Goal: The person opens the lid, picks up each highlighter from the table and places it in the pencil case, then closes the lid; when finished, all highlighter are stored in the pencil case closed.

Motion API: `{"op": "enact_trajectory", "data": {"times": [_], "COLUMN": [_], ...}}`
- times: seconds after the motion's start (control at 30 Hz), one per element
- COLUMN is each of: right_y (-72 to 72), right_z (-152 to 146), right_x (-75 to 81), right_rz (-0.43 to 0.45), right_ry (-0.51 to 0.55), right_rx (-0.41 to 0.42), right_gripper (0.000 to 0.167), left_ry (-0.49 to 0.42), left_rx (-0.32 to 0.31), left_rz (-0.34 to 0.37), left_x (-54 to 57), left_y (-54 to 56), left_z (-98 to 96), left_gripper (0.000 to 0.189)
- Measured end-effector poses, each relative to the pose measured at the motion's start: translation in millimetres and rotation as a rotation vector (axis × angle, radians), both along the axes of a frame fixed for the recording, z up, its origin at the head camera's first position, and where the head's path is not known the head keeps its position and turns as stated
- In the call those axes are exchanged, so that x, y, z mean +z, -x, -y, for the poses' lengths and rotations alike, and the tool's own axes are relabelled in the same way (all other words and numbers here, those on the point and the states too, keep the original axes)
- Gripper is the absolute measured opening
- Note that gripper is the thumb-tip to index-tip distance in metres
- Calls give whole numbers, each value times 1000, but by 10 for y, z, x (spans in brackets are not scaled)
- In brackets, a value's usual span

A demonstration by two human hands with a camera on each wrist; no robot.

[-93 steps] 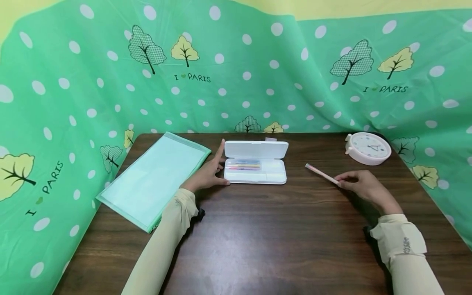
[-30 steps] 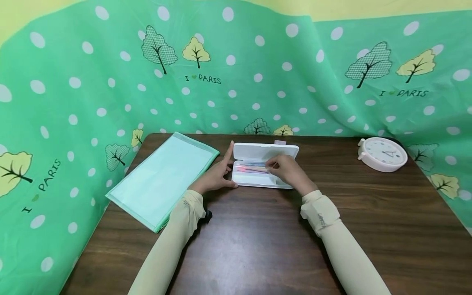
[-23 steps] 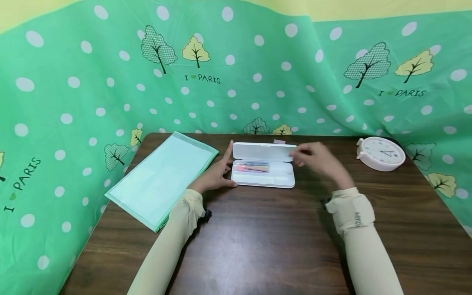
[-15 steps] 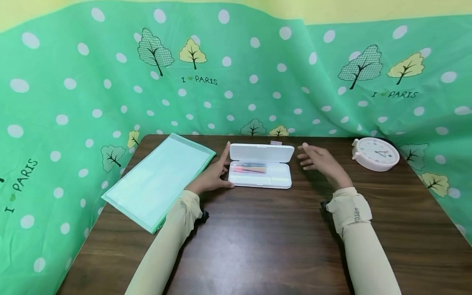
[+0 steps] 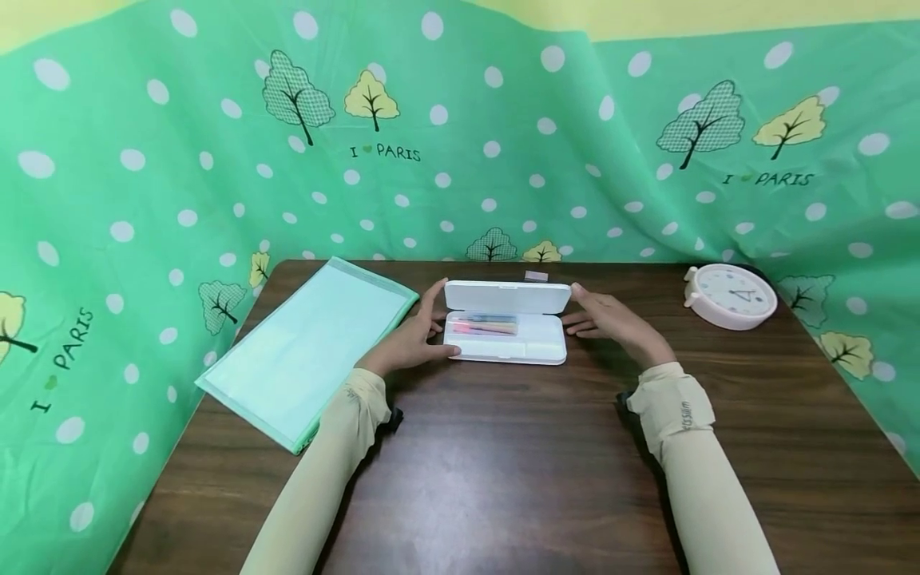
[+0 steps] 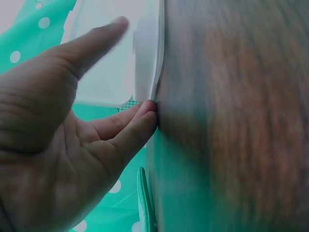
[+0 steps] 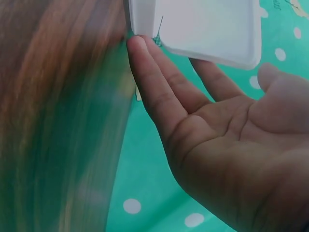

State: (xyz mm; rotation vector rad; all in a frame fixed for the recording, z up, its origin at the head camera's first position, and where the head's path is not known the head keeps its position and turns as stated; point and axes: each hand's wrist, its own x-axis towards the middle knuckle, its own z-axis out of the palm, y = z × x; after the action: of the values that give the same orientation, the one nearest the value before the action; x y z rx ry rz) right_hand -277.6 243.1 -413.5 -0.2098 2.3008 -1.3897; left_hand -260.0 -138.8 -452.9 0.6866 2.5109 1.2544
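A white pencil case point(image 5: 545, 351) lies at the back middle of the table with its lid point(image 5: 506, 297) raised. Several coloured pens point(image 5: 485, 326) lie in its left compartment. My left hand point(image 5: 404, 345) is at the case's left side, thumb by the front corner and a finger up at the lid's edge. In the left wrist view, fingertips point(image 6: 148, 107) touch the base's end. On the right side, my right hand point(image 5: 620, 326) has its fingers extended against the case. The right wrist view has fingertips point(image 7: 137, 42) at the base and another finger behind the lid point(image 7: 212, 34).
A mint-edged flat pouch point(image 5: 305, 351) lies left of the case. Far right stands a round pale pink clock point(image 5: 731, 297). A small pinkish block point(image 5: 535, 276) sits behind the lid. Green dotted cloth point(image 5: 460, 216) hangs behind the table point(image 5: 460, 471).
My right hand carried a pen from the right into the case, let it go and withdrew. It has now come back to the case's right side. My left hand stayed beside the case.
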Motion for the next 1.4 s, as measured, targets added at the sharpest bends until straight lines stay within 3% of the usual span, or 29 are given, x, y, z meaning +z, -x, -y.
{"op": "enact_trajectory", "data": {"times": [0.2,0.33,0.47,0.77,1.4], "right_y": [-34,-71,-102,-119,-93], "right_z": [-12,-98,-158,-140,-95], "right_x": [7,-20,-94,-175,-163], "right_rz": [-5,-19,-60,-219,-222], "right_ry": [-10,17,25,-123,-191], "right_rx": [21,80,145,199,209], "right_gripper": [85,70,56,57,54], "left_ry": [-4,6,27,93,133], "left_rx": [20,-4,-57,-163,-133], "left_rz": [37,36,1,-114,-127], "left_x": [-1,3,16,-12,-29], "left_y": [-2,20,23,45,85], "left_z": [-1,16,46,53,27], "left_gripper": [96,72,61,60,65]}}
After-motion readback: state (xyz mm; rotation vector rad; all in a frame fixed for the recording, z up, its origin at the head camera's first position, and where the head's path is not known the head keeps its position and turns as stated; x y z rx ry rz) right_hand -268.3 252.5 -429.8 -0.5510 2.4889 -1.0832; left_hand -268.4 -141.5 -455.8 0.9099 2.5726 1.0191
